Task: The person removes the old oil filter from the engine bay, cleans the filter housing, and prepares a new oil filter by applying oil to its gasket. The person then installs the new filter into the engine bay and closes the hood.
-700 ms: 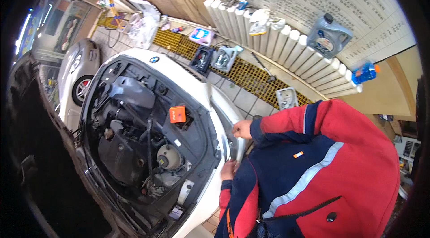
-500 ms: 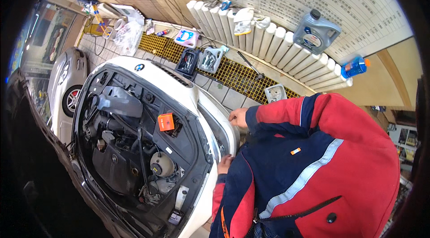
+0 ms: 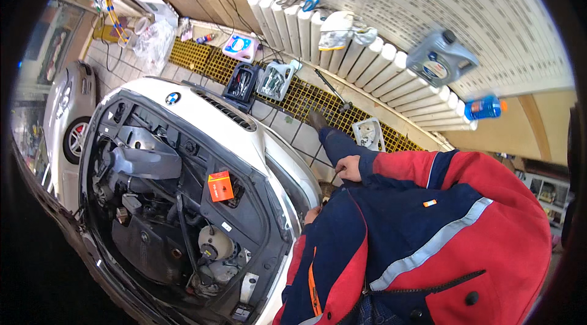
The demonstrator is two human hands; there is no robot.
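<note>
A white car (image 3: 215,100) stands before me with its engine bay (image 3: 137,236) uncovered. My left hand (image 3: 312,215) rests at the edge of the front fender, beside the headlight (image 3: 287,181); my sleeve and jacket hide most of its fingers. Just off the bumper corner, my right hand (image 3: 350,168) is closed, its fingers curled, in front of my dark trouser leg (image 3: 337,144). Whatever it may hold is too small to make out. An orange box (image 3: 221,186) sits on the black trim inside the engine bay, near the headlight side.
Along the wall runs a white radiator (image 3: 361,62) with a grey oil jug (image 3: 437,59) and a blue bottle (image 3: 484,107) on it. Cut-open jugs of tools (image 3: 275,80), a black tool case (image 3: 240,83) and a white tray (image 3: 367,135) lie by the yellow floor grating (image 3: 306,99).
My right hand has drawn back from the fender edge toward my body. My left hand stays by the fender, now more covered. A leg and shoe have come into view beyond the right hand.
</note>
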